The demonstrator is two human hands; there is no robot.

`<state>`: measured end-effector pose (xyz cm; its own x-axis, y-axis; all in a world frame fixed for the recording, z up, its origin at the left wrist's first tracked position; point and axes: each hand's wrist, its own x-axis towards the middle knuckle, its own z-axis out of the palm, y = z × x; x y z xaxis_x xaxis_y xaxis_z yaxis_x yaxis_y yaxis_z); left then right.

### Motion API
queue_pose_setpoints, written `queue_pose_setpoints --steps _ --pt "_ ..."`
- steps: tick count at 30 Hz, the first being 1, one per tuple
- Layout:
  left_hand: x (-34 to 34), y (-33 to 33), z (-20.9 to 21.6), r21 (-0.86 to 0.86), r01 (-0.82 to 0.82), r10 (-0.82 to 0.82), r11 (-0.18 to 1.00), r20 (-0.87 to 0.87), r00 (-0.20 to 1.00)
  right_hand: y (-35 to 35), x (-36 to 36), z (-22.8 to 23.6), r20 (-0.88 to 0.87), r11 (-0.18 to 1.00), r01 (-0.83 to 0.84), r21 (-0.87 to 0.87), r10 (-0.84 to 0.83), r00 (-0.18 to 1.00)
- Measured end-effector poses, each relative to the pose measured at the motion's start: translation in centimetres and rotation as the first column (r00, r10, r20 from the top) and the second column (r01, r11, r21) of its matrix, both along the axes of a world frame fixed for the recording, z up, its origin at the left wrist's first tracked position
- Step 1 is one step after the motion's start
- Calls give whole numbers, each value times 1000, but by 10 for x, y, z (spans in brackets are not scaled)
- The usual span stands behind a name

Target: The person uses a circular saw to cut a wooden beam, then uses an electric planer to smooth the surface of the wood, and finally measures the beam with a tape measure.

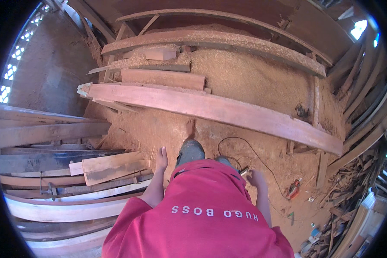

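Observation:
My left hand (161, 158) hangs beside my left leg, its fingers stretched out and nothing visible in them. It is nearest to the short boards (115, 166) on the stack at the left. On the other side, my right hand (257, 178) is closed near my right hip. A small object with a pale, shiny end (244, 171) pokes out of its fingers; its kind is too small to make out. A dark cable (256, 150) loops over the ground close to that hand. Ahead of my boots (191, 150) lies a long pinkish timber beam (210, 107), resting on supports.
Sawdust (253, 73) is heaped behind the beam, under another long plank (219, 38). Stacked timbers (64, 209) fill the left side. An orange tool (293, 189) lies on the ground at right, near scrap wood (352, 185). Planks (365, 81) lean at the far right.

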<state>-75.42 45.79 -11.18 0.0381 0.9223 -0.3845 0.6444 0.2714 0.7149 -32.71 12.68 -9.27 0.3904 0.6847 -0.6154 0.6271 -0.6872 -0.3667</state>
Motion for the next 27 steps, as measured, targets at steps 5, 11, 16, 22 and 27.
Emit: queue_pose_setpoints --steps 5,11,16,22,27 --pt "77 155 10 144 51 -73 988 150 986 -71 -33 -98 -137 830 549 -99 -557 819" --pt "116 333 10 266 359 -370 895 -7 929 85 -114 -21 -331 539 821 -189 -822 464" --pt "165 459 -17 293 505 -465 812 -199 863 175 -133 -11 -129 795 607 17 -600 790" --pt "203 594 -29 -514 -361 591 778 403 699 229 -136 72 -204 539 842 -12 -826 526" --pt "240 639 -12 -723 -80 615 686 517 596 234 -139 84 -155 474 876 -89 -876 457"
